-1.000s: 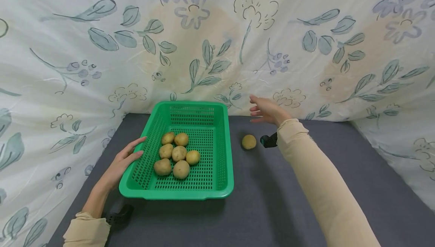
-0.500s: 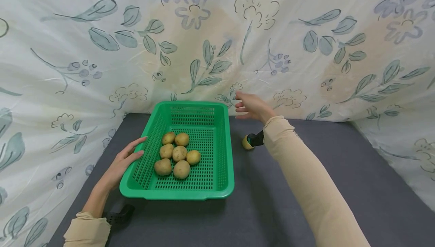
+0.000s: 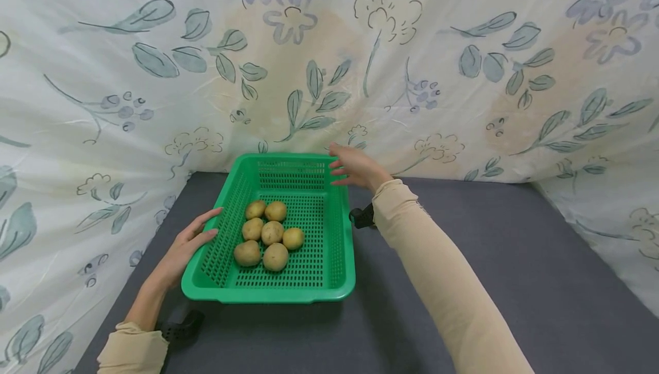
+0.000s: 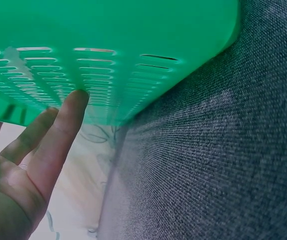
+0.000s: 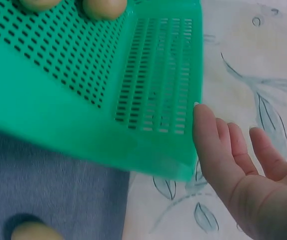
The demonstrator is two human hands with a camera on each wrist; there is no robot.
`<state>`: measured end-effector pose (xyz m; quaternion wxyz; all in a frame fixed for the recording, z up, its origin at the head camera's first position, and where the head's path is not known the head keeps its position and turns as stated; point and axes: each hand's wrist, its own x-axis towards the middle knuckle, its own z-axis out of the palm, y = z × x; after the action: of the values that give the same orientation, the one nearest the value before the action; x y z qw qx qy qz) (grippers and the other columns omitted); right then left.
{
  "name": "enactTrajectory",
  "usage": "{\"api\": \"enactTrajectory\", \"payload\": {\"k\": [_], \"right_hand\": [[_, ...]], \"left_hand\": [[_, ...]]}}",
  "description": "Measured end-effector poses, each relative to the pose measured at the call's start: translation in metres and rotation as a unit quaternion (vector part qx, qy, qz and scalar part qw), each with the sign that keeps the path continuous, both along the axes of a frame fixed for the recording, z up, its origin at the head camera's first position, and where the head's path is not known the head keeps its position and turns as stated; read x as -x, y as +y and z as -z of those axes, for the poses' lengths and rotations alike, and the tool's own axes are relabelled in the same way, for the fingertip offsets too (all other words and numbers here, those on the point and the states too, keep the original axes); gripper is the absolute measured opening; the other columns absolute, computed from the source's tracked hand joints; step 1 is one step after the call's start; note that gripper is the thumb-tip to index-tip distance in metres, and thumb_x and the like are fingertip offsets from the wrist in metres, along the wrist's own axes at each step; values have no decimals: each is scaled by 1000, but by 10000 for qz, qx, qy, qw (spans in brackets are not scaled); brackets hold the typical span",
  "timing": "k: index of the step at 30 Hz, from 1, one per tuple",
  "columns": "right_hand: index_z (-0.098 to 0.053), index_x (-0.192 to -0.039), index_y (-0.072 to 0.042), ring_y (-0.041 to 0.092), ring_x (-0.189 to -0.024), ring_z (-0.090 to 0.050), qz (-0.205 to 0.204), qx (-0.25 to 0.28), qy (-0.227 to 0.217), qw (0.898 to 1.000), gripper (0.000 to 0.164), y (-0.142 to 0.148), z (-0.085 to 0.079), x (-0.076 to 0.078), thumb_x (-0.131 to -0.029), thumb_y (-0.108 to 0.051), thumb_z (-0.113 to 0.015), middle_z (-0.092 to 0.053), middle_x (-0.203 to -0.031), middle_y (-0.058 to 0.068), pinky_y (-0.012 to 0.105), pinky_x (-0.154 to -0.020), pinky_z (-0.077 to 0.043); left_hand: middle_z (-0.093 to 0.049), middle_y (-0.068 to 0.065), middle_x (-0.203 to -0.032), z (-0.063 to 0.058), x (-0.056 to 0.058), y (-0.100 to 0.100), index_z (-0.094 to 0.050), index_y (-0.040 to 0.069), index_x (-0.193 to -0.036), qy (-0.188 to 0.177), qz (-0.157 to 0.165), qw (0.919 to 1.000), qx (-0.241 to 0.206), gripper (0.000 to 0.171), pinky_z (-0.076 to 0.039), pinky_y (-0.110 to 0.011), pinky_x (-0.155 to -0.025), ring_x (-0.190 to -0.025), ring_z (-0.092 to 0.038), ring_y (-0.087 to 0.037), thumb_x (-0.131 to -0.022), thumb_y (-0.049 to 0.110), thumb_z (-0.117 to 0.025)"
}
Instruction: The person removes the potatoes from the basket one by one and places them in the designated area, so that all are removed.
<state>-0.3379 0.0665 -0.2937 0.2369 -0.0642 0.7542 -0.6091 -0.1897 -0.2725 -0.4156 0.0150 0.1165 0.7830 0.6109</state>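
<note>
On a dark tabletop (image 3: 494, 259) before floral cloth (image 3: 437, 48), the left hand (image 3: 181, 253), fingers extended, touches the green basket (image 3: 268, 295) holding seven potatoes (image 3: 272, 233), while the right hand (image 3: 357, 168), loosely spread, hovers by its far-right corner near a stray potato (image 5: 36, 233).

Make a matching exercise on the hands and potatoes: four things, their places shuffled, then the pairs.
Things
1. left hand
2. right hand
3. seven potatoes
4. lone potato

Places
A. near the far right corner of the green basket
B. on the dark surface, outside the basket
C. at the basket's left rim
D. inside the basket

Pairs: 1-C, 2-A, 3-D, 4-B
</note>
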Motion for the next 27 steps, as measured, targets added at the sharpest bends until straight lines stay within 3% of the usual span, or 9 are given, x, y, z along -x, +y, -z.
{"api": "enactTrajectory", "payload": {"k": [9, 17, 27], "right_hand": [[-31, -149, -7, 34, -125, -42, -27, -12, -207, 9998, 56, -20, 10, -3, -104, -40, -37, -38, -140, 20, 45, -94, -46], [-35, -147, -8, 36, -129, -40, -56, -121, -408, 9991, 56, -41, 20, -7, -102, -42, -40, -37, -142, 22, 44, -93, -46], [-34, -147, -4, 38, -130, -37, -179, -408, -754, 9962, 58, -54, 40, -16, -102, -40, -40, -32, -145, 25, 48, -98, -41]], "left_hand": [[1, -20, -156, 0, 0, 0, -25, 12, -152, -3, -1, 10000, -8, 52, -17, -68, -101, -139, 5, -45, -104, 22, -42], [1, -21, -156, 1, 0, 1, -26, 12, -152, 2, -9, 10000, 2, 52, -9, -71, -101, -139, 8, -44, -104, 22, -43], [0, -21, -156, 0, 0, 0, -26, 11, -152, 48, -6, 10000, 60, 52, -12, -70, -101, -139, 6, -45, -104, 22, -42]]}}
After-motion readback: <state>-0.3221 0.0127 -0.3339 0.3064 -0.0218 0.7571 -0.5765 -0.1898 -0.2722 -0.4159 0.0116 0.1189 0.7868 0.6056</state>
